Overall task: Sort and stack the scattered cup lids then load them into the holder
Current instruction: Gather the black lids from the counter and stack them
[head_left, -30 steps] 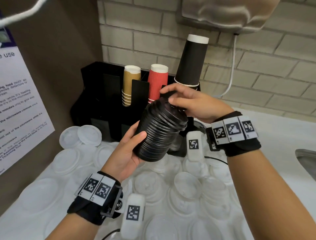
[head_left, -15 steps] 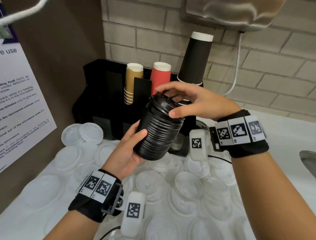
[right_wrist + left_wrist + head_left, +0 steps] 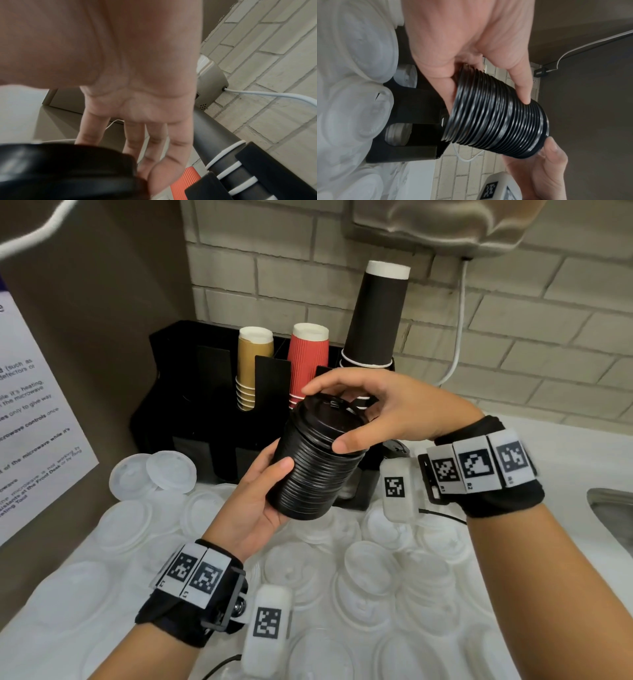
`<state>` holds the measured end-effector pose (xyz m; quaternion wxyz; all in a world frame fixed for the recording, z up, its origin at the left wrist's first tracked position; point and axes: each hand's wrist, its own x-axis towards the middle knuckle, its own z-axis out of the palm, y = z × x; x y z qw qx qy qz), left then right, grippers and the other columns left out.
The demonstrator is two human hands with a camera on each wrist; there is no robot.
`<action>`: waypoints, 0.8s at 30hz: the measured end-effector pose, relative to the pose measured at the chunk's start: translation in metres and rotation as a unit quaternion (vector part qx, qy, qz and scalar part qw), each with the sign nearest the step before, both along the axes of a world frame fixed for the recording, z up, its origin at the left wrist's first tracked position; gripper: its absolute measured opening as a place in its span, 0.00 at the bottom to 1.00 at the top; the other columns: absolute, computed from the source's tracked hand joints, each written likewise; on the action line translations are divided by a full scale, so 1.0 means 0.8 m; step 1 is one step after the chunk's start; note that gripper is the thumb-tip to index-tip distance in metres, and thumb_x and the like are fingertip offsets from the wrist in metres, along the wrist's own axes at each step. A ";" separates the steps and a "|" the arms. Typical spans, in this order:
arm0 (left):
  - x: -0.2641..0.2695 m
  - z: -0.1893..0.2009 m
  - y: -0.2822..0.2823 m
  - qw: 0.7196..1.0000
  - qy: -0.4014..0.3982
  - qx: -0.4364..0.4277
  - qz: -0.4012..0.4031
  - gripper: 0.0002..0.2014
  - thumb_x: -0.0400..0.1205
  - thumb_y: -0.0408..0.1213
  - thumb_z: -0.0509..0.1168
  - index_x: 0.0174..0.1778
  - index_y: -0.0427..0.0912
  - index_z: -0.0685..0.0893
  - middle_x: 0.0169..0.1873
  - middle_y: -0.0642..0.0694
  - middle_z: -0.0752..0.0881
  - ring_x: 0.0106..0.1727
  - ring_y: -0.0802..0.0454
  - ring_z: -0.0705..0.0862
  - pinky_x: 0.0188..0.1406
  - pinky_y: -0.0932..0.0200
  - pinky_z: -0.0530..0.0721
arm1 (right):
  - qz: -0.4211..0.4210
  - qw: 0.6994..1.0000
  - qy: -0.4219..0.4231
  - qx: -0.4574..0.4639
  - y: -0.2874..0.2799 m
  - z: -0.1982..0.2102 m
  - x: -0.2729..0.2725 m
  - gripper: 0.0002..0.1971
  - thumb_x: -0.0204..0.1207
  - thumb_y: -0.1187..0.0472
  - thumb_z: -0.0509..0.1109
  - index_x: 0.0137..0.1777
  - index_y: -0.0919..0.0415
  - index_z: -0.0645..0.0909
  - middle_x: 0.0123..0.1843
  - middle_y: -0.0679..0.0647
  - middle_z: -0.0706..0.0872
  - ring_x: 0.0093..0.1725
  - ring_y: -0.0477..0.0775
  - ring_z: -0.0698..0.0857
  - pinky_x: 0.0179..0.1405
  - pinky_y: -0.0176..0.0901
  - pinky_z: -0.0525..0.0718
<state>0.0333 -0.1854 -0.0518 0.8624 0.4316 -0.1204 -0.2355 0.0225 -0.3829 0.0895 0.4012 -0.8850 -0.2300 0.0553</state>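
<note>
many white lids point(image 3: 370, 573) cover the counter point(image 3: 561, 460) before the black holder point(image 3: 191, 392) at its back edge. above them, left hand point(image 3: 253, 508) clamps the black lid stack point(image 3: 315, 463); right hand point(image 3: 387, 409) fingers curl over its top. tilted, it could slide apart.

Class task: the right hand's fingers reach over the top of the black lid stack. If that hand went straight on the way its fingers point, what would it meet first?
Probably the red cup stack in the black holder, just beyond the right hand; depth is hard to judge.
</note>
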 end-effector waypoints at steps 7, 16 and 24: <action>-0.001 -0.001 -0.003 1.000 -0.011 -0.002 -0.011 0.28 0.76 0.45 0.68 0.75 0.48 0.76 0.66 0.43 0.85 0.65 0.45 0.86 0.48 0.50 0.89 | -0.009 0.999 -0.041 0.015 -0.006 0.001 -0.008 0.32 0.62 0.56 0.82 0.68 0.49 0.78 0.63 0.46 0.81 0.62 0.51 0.80 0.54 0.35 0.80; -0.004 0.001 -0.004 0.999 -0.004 -0.032 -0.035 0.34 0.72 0.45 0.72 0.76 0.47 0.75 0.69 0.41 0.83 0.68 0.43 0.83 0.57 0.47 0.88 | 0.013 0.999 -0.051 0.011 -0.007 0.001 -0.008 0.32 0.62 0.60 0.82 0.68 0.53 0.78 0.65 0.49 0.80 0.66 0.51 0.79 0.63 0.43 0.81; -0.005 0.001 -0.004 0.999 0.002 -0.033 -0.031 0.30 0.75 0.43 0.71 0.75 0.46 0.76 0.68 0.41 0.84 0.68 0.43 0.84 0.57 0.47 0.87 | 0.025 0.998 -0.049 0.031 -0.003 0.001 -0.007 0.32 0.59 0.61 0.84 0.65 0.56 0.78 0.62 0.56 0.80 0.63 0.56 0.81 0.62 0.49 0.83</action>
